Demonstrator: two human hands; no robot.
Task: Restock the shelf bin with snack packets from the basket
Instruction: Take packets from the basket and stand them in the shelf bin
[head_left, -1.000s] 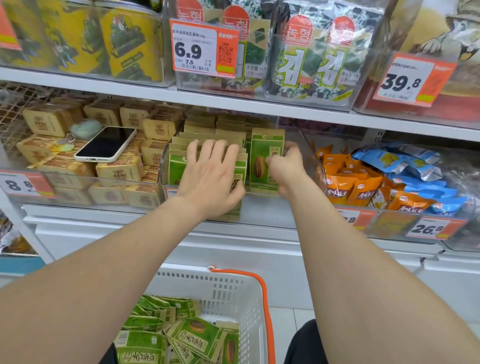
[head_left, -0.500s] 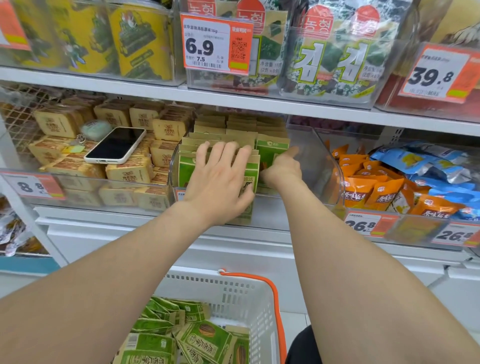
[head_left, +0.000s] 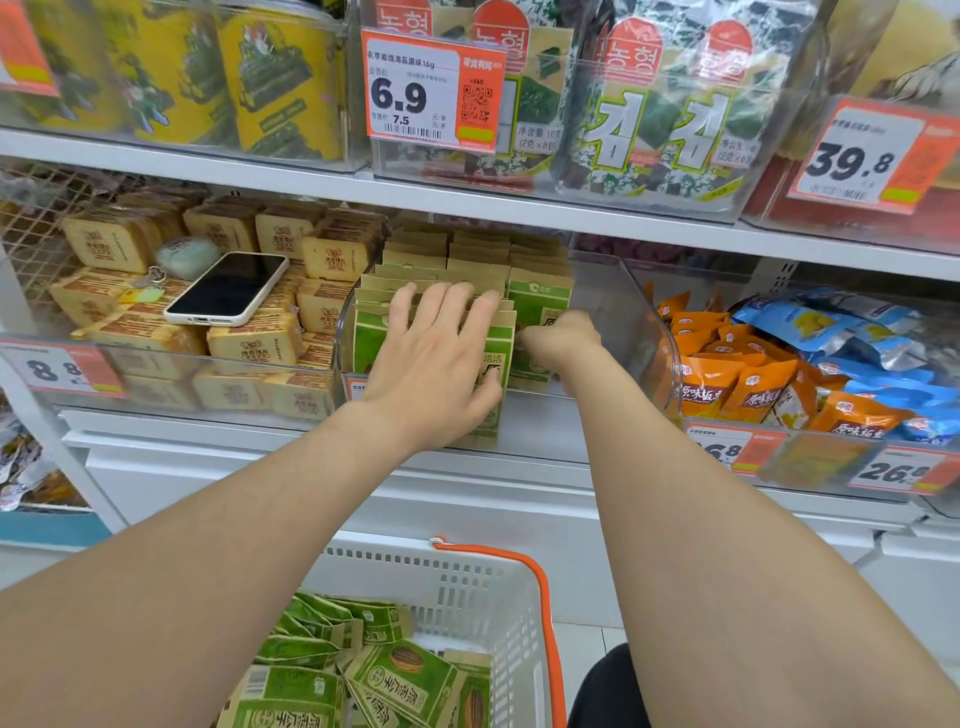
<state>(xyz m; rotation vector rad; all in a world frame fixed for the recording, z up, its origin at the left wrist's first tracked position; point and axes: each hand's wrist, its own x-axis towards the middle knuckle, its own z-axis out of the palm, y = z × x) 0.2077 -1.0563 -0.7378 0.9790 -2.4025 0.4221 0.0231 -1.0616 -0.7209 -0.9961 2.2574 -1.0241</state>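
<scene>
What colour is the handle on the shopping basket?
The handle is orange, on a white basket; head view shows it best.

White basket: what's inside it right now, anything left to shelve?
Green snack packets lie in a loose, overlapping pile in the white basket. The left forearm covers the basket's left part, so the count and anything under the pile cannot be seen.

Left grip (head_left: 431, 364) lies flat, fingers straight, against the front row of green snack packets (head_left: 369, 340) in the clear shelf bin (head_left: 628, 312). Right grip (head_left: 563, 340) reaches in beside it, against an upright packet (head_left: 540, 312); its fingers are hidden. The white basket (head_left: 467, 587) below holds loose packets (head_left: 410, 675).
</scene>
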